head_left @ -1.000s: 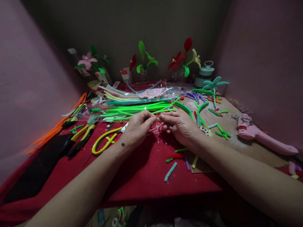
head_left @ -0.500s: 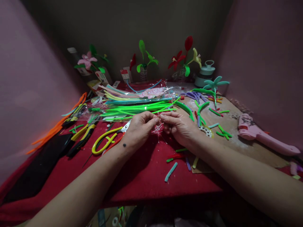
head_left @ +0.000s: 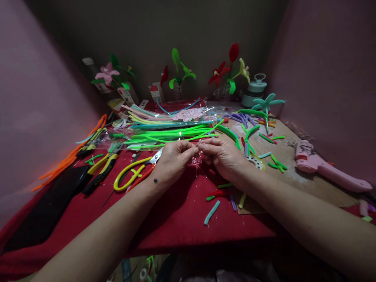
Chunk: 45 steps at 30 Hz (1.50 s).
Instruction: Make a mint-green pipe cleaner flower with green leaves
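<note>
Both hands meet over the red cloth [head_left: 182, 219], fingertips almost touching. My left hand [head_left: 178, 158] is closed in a pinch on thin whitish strands [head_left: 197, 161], which hang and spread below the fingers. From the other side, my right hand [head_left: 222, 156] pinches the same small bundle, its lower fingers curled. What lies between the fingertips is too small to make out. Green pipe cleaners [head_left: 173, 134] lie just behind the hands, partly in a clear bag. Scissors with yellow and red handles [head_left: 126, 174] rest beside my left wrist.
Pliers [head_left: 102, 172] and orange stems [head_left: 67, 156] are at left. A cardboard sheet [head_left: 314, 192] with green pieces and a pink glue gun [head_left: 329, 166] lie at right. Fuzzy flowers [head_left: 219, 72] and a lidded bottle [head_left: 254, 92] stand behind. A blue piece [head_left: 212, 212] lies in front.
The hands stay nearly in place, with a slight shift of the fingertips. The strands beneath them hang a little differently, fewer showing spread out.
</note>
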Tool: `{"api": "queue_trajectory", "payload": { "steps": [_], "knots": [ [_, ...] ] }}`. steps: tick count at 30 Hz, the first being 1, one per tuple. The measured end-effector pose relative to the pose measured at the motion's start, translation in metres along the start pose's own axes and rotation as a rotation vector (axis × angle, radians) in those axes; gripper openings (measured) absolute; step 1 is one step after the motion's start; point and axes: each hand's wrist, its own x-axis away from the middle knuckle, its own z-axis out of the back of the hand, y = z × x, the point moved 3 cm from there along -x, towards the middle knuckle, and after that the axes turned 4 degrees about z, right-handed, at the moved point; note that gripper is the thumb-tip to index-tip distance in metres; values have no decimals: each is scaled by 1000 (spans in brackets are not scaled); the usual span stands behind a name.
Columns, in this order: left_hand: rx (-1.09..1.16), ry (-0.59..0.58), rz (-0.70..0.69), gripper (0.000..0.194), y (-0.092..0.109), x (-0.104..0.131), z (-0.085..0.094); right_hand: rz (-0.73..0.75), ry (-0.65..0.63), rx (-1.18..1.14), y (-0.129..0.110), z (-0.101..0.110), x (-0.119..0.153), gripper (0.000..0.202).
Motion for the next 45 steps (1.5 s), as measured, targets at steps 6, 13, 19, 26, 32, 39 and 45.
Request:
{"api": "queue_trajectory", "payload": {
  "steps": [6, 13, 19, 26, 32, 39, 45],
  "knots": [
    [154, -69, 46, 13, 0, 0, 0, 31, 9, -18, -8, 1, 0, 16],
    [180, -126, 59, 22, -14, -9, 2, -8, 57, -105, -15, 3, -3, 13],
    [197, -272, 89, 31, -9, -4, -7, -60, 12, -190, -19, -1, -2, 16],
    [169, -38, 50, 19, -2, 0, -3, -74, 56, -200, -18, 0, -2, 13],
    [150, 122, -104, 15, 1, -1, 4, -105, 90, -204, -14, 1, -2, 9],
    [-238, 234, -251, 16, 9, 1, 18, -86, 105, -209, -13, 5, -5, 8],
    [-900, 10, -418, 19, 4, -5, 25, 13, 128, -30, -20, 7, -3, 12]
  ]
}}
